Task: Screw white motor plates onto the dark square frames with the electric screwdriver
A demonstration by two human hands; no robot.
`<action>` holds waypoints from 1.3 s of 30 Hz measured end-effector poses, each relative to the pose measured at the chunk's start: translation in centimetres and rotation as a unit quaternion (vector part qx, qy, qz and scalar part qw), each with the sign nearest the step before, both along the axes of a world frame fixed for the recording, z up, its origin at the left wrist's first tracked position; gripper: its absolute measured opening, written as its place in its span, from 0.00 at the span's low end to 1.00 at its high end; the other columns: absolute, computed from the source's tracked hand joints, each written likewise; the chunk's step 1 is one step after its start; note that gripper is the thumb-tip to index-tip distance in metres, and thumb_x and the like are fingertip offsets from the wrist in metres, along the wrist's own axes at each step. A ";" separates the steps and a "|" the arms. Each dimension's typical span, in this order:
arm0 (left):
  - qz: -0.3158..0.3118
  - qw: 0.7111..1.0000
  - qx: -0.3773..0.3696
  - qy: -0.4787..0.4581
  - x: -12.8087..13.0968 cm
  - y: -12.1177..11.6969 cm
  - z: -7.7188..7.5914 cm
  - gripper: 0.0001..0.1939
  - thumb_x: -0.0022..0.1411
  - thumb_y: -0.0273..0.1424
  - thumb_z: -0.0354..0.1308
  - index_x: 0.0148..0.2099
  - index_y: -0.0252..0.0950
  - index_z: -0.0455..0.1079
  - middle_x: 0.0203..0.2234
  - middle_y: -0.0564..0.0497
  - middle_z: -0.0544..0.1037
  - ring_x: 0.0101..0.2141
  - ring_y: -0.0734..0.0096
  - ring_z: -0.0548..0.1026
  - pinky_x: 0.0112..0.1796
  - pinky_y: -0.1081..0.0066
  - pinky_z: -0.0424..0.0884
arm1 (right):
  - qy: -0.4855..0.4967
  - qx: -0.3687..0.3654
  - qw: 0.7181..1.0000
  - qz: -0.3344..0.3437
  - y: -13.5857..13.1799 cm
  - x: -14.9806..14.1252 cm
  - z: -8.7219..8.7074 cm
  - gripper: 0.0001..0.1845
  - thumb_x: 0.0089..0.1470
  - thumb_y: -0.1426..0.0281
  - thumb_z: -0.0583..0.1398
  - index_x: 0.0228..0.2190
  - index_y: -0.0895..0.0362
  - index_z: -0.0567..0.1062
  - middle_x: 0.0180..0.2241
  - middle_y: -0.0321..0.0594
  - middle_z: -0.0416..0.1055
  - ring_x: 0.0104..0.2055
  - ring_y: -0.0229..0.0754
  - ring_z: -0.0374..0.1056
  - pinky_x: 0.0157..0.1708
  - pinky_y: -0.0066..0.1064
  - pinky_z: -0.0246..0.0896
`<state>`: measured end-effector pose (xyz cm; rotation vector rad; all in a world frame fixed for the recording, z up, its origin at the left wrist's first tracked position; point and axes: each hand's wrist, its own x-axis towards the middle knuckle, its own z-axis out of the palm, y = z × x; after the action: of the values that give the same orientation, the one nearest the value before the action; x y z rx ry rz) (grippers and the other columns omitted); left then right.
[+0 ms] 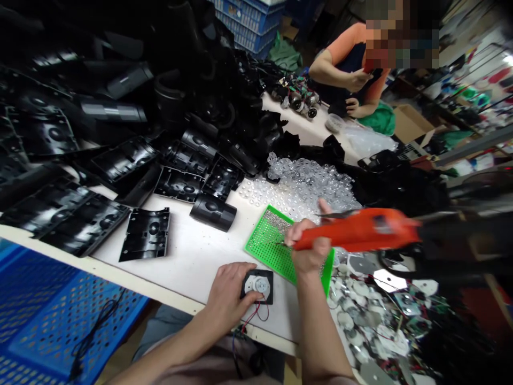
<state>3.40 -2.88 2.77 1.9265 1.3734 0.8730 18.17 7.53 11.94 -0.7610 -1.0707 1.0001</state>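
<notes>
Two hands here: your left hand (226, 297) presses the light, stiff black mount (258, 286) at its edge, grip unclear. Your right hand (308, 246) clenches an orange tool (356, 231).

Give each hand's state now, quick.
Left hand: open, fingers resting on a black square plastic housing.
Right hand: closed, holding an orange glue gun.

orange tool (360, 230) tip: too small | black square part (266, 283): partly under left hand (226, 294)

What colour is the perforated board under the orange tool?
The perforated board is bright green, and it shows best in the head view.
</notes>
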 end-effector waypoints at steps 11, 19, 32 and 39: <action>0.005 1.000 -0.027 -0.003 0.2 0.1 1.3 0.15 0.60 0.35 0.61 0.48 0.37 0.67 0.41 0.48 0.77 0.44 0.58 0.74 0.44 0.60 0.64 | 0.038 -0.058 0.995 0.075 -7.3 -3.4 0.3 0.40 0.45 0.45 0.64 0.55 0.49 0.64 0.16 0.26 0.60 0.13 0.34 0.53 0.15 0.28 0.53; -0.001 0.999 -0.051 -0.004 0.2 0.0 1.5 0.14 0.60 0.35 0.59 0.48 0.39 0.67 0.42 0.48 0.77 0.45 0.59 0.73 0.45 0.60 0.63 | 0.014 -0.045 0.994 0.094 -7.5 -3.9 -0.9 0.32 0.46 0.48 0.64 0.49 0.50 0.68 0.17 0.26 0.60 0.15 0.34 0.54 0.16 0.27 0.56; 0.005 0.998 0.051 -0.042 -1.6 -0.6 2.2 0.19 0.62 0.32 0.55 0.56 0.40 0.67 0.46 0.45 0.74 0.48 0.58 0.70 0.48 0.56 0.65 | 0.015 -0.063 0.995 0.080 -7.1 -3.0 2.1 0.32 0.46 0.42 0.60 0.47 0.47 0.70 0.15 0.27 0.59 0.12 0.35 0.52 0.15 0.28 0.52; -0.027 0.999 0.029 -0.028 -2.4 -0.9 2.7 0.12 0.68 0.34 0.51 0.44 0.42 0.77 0.31 0.51 0.78 0.35 0.66 0.73 0.36 0.64 0.66 | 0.063 -0.059 0.988 0.126 -7.8 -3.5 2.9 0.30 0.48 0.45 0.61 0.48 0.49 0.71 0.16 0.28 0.61 0.13 0.35 0.53 0.15 0.28 0.50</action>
<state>1.00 -3.82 5.46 1.9581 1.2702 0.9446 14.69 -0.29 14.81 -0.6582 -1.0212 1.3188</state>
